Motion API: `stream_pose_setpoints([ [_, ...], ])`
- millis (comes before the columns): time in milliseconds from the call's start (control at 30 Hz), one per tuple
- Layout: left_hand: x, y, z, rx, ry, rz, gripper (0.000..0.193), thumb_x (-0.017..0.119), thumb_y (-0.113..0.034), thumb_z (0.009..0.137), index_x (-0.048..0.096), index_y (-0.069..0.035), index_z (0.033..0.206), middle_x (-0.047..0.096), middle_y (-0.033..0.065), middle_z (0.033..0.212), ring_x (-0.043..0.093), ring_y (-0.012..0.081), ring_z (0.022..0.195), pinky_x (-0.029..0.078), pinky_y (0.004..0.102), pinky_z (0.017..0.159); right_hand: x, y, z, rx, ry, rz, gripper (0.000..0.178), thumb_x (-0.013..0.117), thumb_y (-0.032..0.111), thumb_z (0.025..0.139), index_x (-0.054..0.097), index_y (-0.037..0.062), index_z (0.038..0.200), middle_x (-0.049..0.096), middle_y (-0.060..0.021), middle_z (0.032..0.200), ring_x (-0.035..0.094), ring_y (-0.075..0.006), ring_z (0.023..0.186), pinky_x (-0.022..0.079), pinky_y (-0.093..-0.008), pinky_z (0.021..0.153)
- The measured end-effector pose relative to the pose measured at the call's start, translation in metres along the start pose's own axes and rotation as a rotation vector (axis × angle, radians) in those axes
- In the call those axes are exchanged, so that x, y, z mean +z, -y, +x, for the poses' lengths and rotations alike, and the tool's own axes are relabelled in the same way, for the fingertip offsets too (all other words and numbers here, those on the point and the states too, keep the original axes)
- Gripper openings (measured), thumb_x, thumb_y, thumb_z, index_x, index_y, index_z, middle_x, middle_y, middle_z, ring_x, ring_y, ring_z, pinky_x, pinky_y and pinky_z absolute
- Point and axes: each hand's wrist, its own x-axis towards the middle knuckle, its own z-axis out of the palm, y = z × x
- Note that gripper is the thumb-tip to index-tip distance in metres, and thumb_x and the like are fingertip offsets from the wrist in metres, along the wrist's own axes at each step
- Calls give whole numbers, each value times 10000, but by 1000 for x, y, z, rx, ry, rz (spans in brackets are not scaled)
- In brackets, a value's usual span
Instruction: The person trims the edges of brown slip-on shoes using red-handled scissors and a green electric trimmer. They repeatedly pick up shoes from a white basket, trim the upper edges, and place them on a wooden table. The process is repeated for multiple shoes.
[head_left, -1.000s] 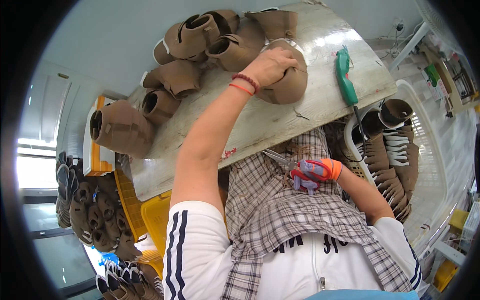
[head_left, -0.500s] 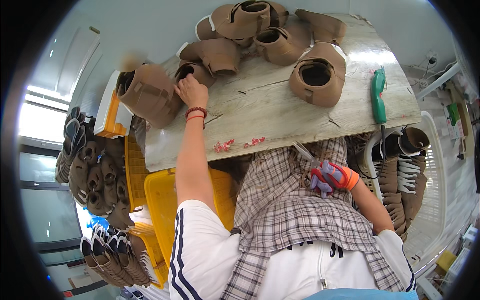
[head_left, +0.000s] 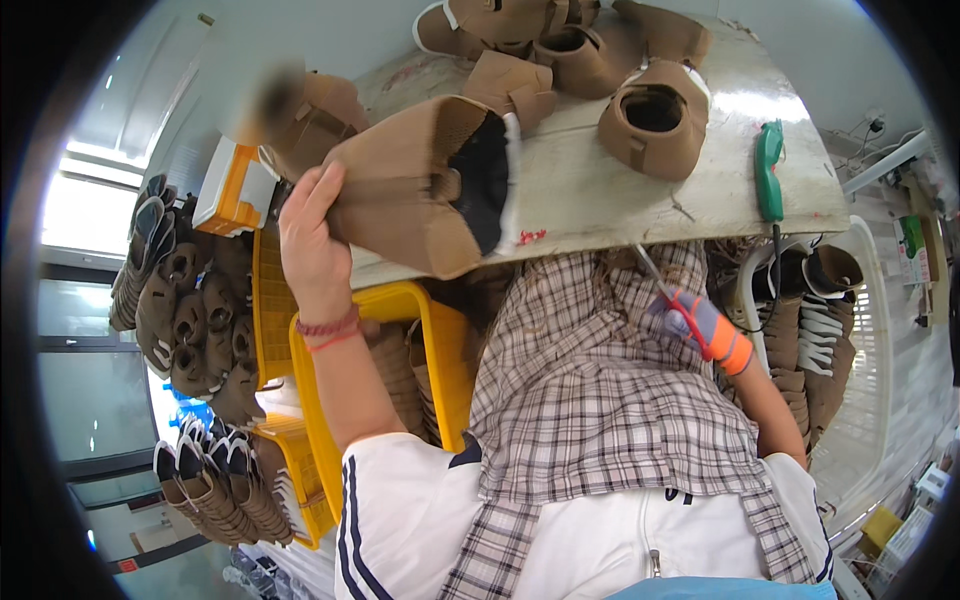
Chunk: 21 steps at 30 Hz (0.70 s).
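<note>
Raised above the table's left front part is a brown shoe upper (head_left: 395,190), lying sideways in the air and slightly blurred. Its dark lining and a white edge face right. My bare left hand (head_left: 315,240), with red bracelets at the wrist, grips its left end, thumb and fingers closed on it. Over my lap, my right hand (head_left: 712,330), in a grey and orange glove, is wrapped round the red handles of a pair of scissors (head_left: 652,268). The blades point up toward the table edge and look nearly together. No upper touches the scissors.
More brown uppers stand on the wooden table (head_left: 740,215), one upper (head_left: 655,155) nearest its middle. A green corded tool (head_left: 769,170) lies at the right. Yellow baskets (head_left: 306,385) are left of my lap; a white basket (head_left: 875,340) with stacked uppers is at the right.
My left hand has taken an upper from the table's left side and brought it up and nearer to me. The scissors have tilted and their blades have come closer together.
</note>
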Motion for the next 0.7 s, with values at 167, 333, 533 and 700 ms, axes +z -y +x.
stream_pose_setpoints([
  [167, -20, 57, -92, -603, -243, -459, 187, 533, -180, 951, 548, 3, 989, 500, 48, 799, 436, 156, 676, 372, 272, 579, 9, 40, 12, -326, -415, -296, 361, 742, 197, 782, 548, 21, 1032, 551, -128, 781, 525, -265, 666, 466, -324, 651],
  [333, -28, 155, -143, -964, -233, -924, 342, 440, -238, 997, 498, 23, 1211, 572, 157, 1187, 543, 276, 1097, 434, 429, 960, 22, 43, 32, -267, -294, -884, 349, 721, 227, 714, 570, 90, 996, 604, -116, 940, 593, -305, 895, 479, -416, 792],
  [533, -51, 208, -180, -785, -206, -781, 387, 373, -269, 1016, 477, 10, 1263, 554, 148, 1234, 542, 293, 1110, 420, 430, 992, 40, 12, 45, -245, -175, -995, 398, 730, 240, 693, 560, 84, 1017, 576, -138, 992, 580, -325, 918, 476, -416, 796],
  [700, -37, 229, -184, -745, -249, -504, 368, 405, -179, 996, 441, -27, 1329, 536, 93, 1298, 533, 212, 1170, 450, 345, 981, 54, 8, 54, -225, -167, -991, 388, 742, 271, 673, 576, 112, 985, 581, -106, 964, 586, -314, 894, 472, -414, 818],
])
